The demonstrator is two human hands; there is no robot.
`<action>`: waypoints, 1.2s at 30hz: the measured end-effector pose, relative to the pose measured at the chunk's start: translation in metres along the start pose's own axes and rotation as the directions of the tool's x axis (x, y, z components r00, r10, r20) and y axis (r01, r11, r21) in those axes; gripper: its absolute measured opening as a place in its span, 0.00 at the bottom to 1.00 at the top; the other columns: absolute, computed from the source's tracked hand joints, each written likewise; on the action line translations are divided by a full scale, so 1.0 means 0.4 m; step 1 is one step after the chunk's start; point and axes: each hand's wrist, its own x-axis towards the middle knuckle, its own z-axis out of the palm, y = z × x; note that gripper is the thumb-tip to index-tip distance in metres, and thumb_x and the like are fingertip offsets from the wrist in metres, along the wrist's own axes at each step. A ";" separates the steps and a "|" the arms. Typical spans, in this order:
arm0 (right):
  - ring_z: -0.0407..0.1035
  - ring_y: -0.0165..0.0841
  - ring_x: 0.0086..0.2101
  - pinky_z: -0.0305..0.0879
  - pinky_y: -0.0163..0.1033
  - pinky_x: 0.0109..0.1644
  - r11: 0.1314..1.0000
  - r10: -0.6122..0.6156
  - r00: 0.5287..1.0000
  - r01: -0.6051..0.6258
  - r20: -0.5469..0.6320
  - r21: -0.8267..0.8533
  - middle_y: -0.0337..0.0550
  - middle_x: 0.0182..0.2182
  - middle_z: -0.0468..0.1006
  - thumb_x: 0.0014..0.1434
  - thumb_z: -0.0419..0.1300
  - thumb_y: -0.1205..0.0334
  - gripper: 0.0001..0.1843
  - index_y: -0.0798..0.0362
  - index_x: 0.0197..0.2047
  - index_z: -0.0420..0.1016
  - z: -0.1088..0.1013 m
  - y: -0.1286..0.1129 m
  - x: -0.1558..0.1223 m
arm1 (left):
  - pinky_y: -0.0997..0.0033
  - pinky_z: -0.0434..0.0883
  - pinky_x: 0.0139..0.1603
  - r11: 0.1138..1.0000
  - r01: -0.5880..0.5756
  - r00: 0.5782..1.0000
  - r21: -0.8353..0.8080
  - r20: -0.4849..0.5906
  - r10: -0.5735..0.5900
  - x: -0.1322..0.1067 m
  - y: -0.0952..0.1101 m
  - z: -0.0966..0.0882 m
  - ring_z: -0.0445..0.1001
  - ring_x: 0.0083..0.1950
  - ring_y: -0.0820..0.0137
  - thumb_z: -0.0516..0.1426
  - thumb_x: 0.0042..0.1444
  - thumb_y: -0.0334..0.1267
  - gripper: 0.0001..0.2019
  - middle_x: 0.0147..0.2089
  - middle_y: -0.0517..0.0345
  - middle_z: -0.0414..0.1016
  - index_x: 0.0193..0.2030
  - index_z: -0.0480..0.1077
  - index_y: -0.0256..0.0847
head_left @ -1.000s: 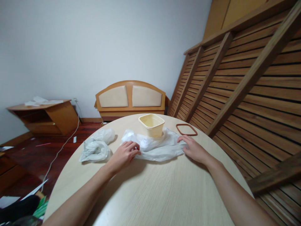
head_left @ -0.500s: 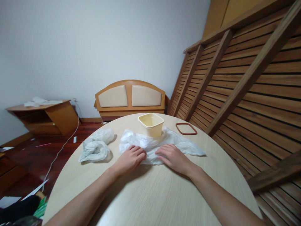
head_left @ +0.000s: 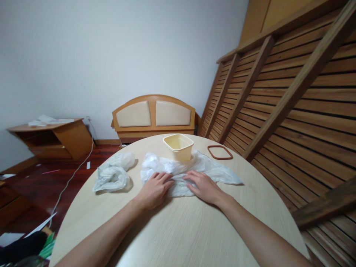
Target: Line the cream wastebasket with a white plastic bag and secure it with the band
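A crumpled white plastic bag (head_left: 179, 190) is spread across the round table, with one pointed end stretching right. My left hand (head_left: 156, 189) rests on the near left part of this bag, fingers loosely bent and thumb apart. On the near right part lies my right hand (head_left: 202, 186), its fingers apart and slightly curved, pressing on the plastic. Bunched film shows between the two hands. Just behind them a pale yellow square tub (head_left: 182, 154), open at the top, stands upright against the bag, which hides its lower edge.
Another crumpled plastic bag (head_left: 112, 178) lies at the table's left. A brown rounded-square ring (head_left: 219, 158) lies flat at the back right. The table (head_left: 178, 237) has a curved edge. Wooden slatted panels (head_left: 278, 107) lean along the right; a low cabinet (head_left: 63, 139) stands far left.
Both hands have shifted slightly on the bag, and their fingers are a little straighter. The near edge of the bag between them has come slightly towards me. The tub and ring stay put.
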 end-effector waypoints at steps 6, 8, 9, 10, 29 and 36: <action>0.70 0.42 0.53 0.64 0.47 0.58 0.998 -0.058 0.991 0.060 0.121 -0.018 0.49 0.54 0.77 0.62 0.63 0.57 0.19 0.52 0.55 0.76 -0.012 -0.019 -0.004 | 0.55 0.65 0.54 0.989 0.145 0.988 -0.040 -0.053 -0.147 0.015 0.023 0.026 0.70 0.53 0.59 0.53 0.67 0.38 0.10 0.51 0.51 0.75 0.49 0.75 0.45; 0.71 0.41 0.52 0.64 0.46 0.58 0.997 -0.074 0.988 0.075 0.135 0.000 0.48 0.52 0.77 0.61 0.64 0.55 0.20 0.51 0.55 0.76 -0.017 -0.023 -0.005 | 0.55 0.65 0.54 0.985 0.165 0.984 -0.039 -0.061 -0.168 0.020 0.030 0.032 0.70 0.53 0.59 0.55 0.66 0.39 0.08 0.50 0.52 0.75 0.46 0.75 0.45; 0.71 0.41 0.52 0.64 0.46 0.58 0.997 -0.078 0.987 0.078 0.139 0.008 0.48 0.52 0.78 0.61 0.64 0.55 0.20 0.51 0.55 0.76 -0.019 -0.024 -0.005 | 0.55 0.66 0.54 0.985 0.170 0.983 -0.039 -0.070 -0.172 0.022 0.033 0.033 0.70 0.53 0.59 0.55 0.66 0.38 0.08 0.50 0.52 0.75 0.44 0.75 0.45; 0.71 0.41 0.52 0.63 0.46 0.59 0.997 -0.082 0.986 0.081 0.144 0.016 0.48 0.51 0.78 0.60 0.65 0.54 0.21 0.51 0.55 0.76 -0.022 -0.025 -0.006 | 0.55 0.66 0.53 0.985 0.169 0.981 -0.040 -0.085 -0.172 0.023 0.036 0.031 0.70 0.52 0.59 0.54 0.66 0.37 0.08 0.51 0.52 0.75 0.43 0.75 0.44; 0.64 0.48 0.60 0.57 0.51 0.65 0.993 -0.103 0.988 0.096 0.113 0.066 0.55 0.61 0.70 0.41 0.71 0.35 0.52 0.52 0.64 0.65 -0.078 0.014 -0.014 | 0.74 0.64 0.29 0.886 0.065 0.947 -0.460 0.309 0.091 -0.027 0.048 -0.135 0.70 0.26 0.72 0.55 0.59 0.38 0.09 0.26 0.60 0.75 0.35 0.76 0.41; 0.45 0.51 0.70 0.43 0.56 0.71 0.997 0.074 0.973 -0.071 0.218 -0.023 0.60 0.73 0.46 0.43 0.65 0.27 0.70 0.56 0.76 0.39 -0.043 0.042 -0.012 | 0.41 0.53 0.69 0.995 0.047 0.998 -0.089 -0.032 -0.050 -0.026 -0.001 -0.038 0.54 0.71 0.42 0.60 0.50 0.65 0.46 0.74 0.39 0.51 0.71 0.56 0.43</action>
